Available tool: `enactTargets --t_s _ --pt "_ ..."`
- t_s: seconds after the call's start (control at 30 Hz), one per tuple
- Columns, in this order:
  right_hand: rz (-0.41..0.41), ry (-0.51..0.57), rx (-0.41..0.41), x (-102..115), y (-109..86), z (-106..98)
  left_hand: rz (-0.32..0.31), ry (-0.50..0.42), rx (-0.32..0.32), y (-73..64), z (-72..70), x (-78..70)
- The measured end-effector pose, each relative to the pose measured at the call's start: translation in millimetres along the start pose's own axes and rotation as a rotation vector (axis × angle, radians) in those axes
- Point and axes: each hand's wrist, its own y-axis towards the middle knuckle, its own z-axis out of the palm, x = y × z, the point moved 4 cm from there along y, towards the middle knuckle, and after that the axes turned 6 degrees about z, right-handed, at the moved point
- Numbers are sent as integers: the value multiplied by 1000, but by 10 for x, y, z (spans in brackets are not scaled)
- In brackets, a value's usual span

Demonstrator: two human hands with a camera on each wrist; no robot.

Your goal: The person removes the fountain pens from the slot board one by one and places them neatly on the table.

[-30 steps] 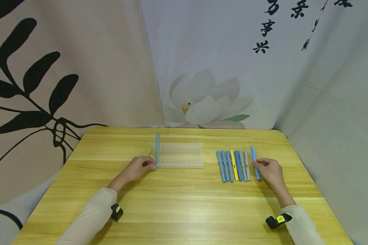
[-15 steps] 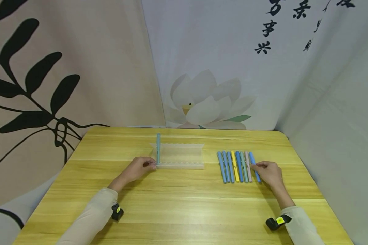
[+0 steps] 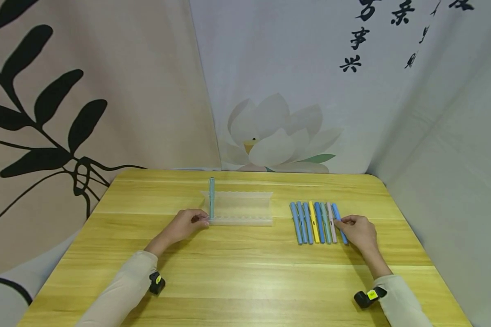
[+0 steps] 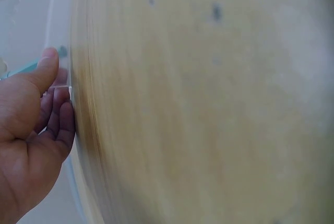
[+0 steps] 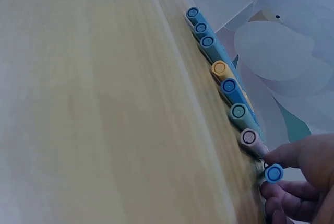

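Note:
A frosted clear plastic pen rack [image 3: 241,205] with notched edges stands left of centre on the table. One teal pen [image 3: 211,195] rests at its left end, slanting back past the rear edge. My left hand [image 3: 188,222] pinches the rack's front left corner, thumb [image 4: 48,65] on the near face and fingers curled behind. At the right, my right hand [image 3: 359,230] holds a blue pen [image 5: 274,173] between thumb and fingers. This pen lies at the right end of a row, beside a pinkish-grey pen [image 3: 331,222].
Left of the held pen run a green pen [image 3: 325,222], a darker blue pen [image 3: 318,222], a yellow pen [image 3: 313,222] and several light blue pens [image 3: 296,222]. They lie side by side on the wooden table [image 3: 253,281]. A printed curtain [image 3: 286,81] hangs behind the table.
My right hand has brought the blue pen left, closing the gap to the pinkish-grey pen at the row's end. My left hand keeps its place at the rack's corner.

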Motion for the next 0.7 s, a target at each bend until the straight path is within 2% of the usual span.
enactTargets --t_s 0.4,0.7 --pt "-15 19 -10 22 -30 -18 5 0 -4 -6 -7 -14" --pt "-164 96 -72 260 -88 -108 9 4 -4 -4 -10 -18"
